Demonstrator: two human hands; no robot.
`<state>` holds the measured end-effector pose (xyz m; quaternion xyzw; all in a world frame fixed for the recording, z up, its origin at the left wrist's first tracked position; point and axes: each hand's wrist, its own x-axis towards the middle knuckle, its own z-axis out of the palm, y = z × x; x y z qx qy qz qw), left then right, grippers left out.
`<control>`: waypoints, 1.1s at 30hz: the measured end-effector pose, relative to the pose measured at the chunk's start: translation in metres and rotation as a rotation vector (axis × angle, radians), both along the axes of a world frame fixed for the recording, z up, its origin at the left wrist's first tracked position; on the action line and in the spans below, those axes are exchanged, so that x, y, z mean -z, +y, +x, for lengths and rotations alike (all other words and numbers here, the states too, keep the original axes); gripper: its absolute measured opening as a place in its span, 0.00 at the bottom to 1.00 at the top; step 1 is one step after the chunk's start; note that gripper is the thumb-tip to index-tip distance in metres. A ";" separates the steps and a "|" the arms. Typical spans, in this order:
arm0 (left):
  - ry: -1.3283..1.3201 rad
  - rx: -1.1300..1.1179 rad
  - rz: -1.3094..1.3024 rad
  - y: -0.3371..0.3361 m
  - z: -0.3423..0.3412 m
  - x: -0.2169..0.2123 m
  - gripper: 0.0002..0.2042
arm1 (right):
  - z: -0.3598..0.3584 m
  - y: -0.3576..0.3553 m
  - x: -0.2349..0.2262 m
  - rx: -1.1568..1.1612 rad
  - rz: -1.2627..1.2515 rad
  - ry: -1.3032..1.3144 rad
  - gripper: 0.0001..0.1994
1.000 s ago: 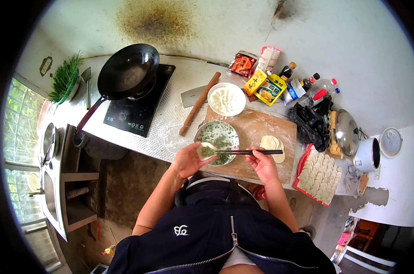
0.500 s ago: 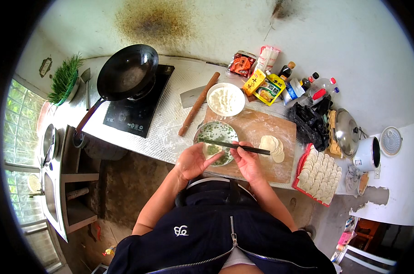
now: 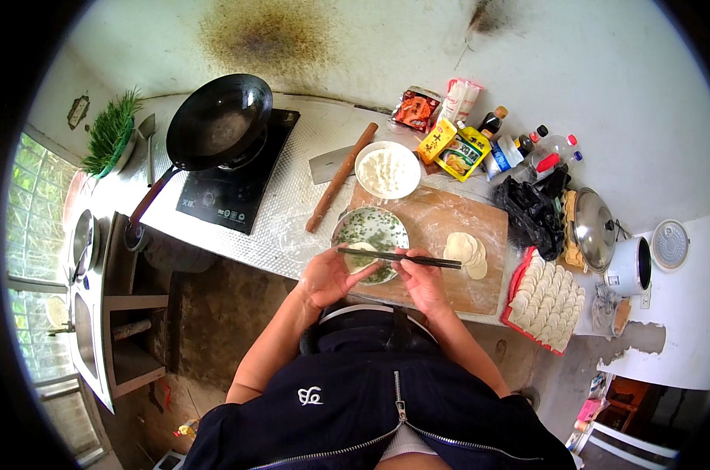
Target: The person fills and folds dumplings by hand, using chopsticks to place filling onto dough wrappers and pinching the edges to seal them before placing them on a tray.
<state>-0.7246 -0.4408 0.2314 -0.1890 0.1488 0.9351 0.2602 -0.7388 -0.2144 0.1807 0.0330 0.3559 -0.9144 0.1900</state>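
Observation:
My left hand is closed around the edge of a round, pale dough wrapper, held over the near side of a white bowl. Chopped green filling fills the bowl. In my right hand is a pair of dark chopsticks, lying nearly level across the bowl with the tips over the wrapper. My right fingertips come close to the wrapper's right side; whether they touch it I cannot tell. A small stack of round wrappers lies to the right on the floured wooden board.
A white bowl of pale paste or flour stands behind, beside a rolling pin and cleaver. Folded dumplings fill a red-edged tray at right. A wok sits on the induction cooker. Seasoning packets line the wall.
The chopstick tips have dropped slightly nearer to me and the left hand. More of the wrapper's pale surface shows now, and less green. Both hands have barely shifted.

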 end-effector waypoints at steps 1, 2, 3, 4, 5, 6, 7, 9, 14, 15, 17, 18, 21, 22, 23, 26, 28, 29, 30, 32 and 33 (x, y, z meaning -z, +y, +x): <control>0.007 0.005 -0.006 -0.001 0.000 -0.001 0.22 | 0.000 0.004 0.002 0.009 0.009 0.004 0.10; -0.007 -0.008 -0.012 -0.003 0.000 0.000 0.22 | 0.001 0.008 0.004 0.016 0.018 0.007 0.10; -0.021 -0.021 -0.017 -0.005 0.000 0.003 0.22 | 0.001 0.013 0.007 0.032 0.017 0.013 0.10; -0.035 -0.033 -0.022 -0.007 0.000 0.005 0.22 | 0.002 0.018 0.010 0.049 0.016 0.018 0.10; -0.036 -0.043 -0.017 -0.009 0.000 0.005 0.22 | 0.002 0.023 0.010 0.065 0.016 0.023 0.10; -0.037 -0.052 -0.013 -0.010 0.001 0.005 0.22 | 0.003 0.029 0.011 0.073 0.020 0.012 0.10; -0.037 -0.061 -0.008 -0.012 0.001 0.005 0.22 | 0.005 0.036 0.011 0.082 0.025 0.000 0.10; -0.033 -0.093 -0.026 -0.014 0.002 0.009 0.23 | 0.006 0.047 0.011 0.102 0.037 -0.018 0.10; -0.016 -0.082 -0.069 -0.015 -0.001 0.010 0.23 | 0.004 0.053 -0.004 0.138 0.038 -0.055 0.09; -0.014 -0.064 -0.078 -0.015 -0.001 0.010 0.23 | 0.002 0.050 -0.009 0.128 0.031 -0.084 0.09; 0.003 -0.040 -0.080 -0.013 -0.002 0.009 0.22 | -0.002 0.041 -0.018 0.108 0.015 -0.142 0.10; 0.018 -0.033 -0.074 -0.010 -0.001 0.008 0.22 | -0.004 0.034 -0.022 0.091 0.018 -0.166 0.09; 0.040 -0.020 -0.056 -0.002 -0.001 0.008 0.22 | -0.006 0.019 -0.024 0.002 -0.007 -0.355 0.09; 0.044 -0.017 -0.051 0.000 -0.001 0.009 0.22 | -0.005 0.012 -0.026 0.001 -0.007 -0.403 0.10; 0.021 -0.012 -0.071 0.001 -0.001 0.008 0.22 | -0.004 0.008 -0.025 -0.009 -0.014 -0.441 0.11; -0.020 0.002 -0.128 0.004 -0.001 0.006 0.22 | 0.000 0.005 -0.016 -0.054 -0.058 -0.523 0.11; -0.008 0.010 -0.161 0.005 0.000 0.002 0.22 | 0.001 0.009 -0.009 -0.039 -0.036 -0.560 0.12; -0.007 0.002 -0.159 0.004 0.001 0.000 0.22 | 0.002 0.010 -0.006 -0.035 -0.026 -0.579 0.12; -0.007 -0.006 -0.156 0.002 0.001 -0.002 0.22 | 0.001 0.012 -0.004 -0.025 -0.029 -0.569 0.11; 0.009 -0.012 -0.142 -0.001 0.002 -0.001 0.22 | 0.001 0.019 -0.001 -0.005 -0.036 -0.549 0.11; 0.025 -0.010 -0.130 -0.004 0.003 0.002 0.22 | 0.002 0.024 0.002 0.018 -0.021 -0.552 0.11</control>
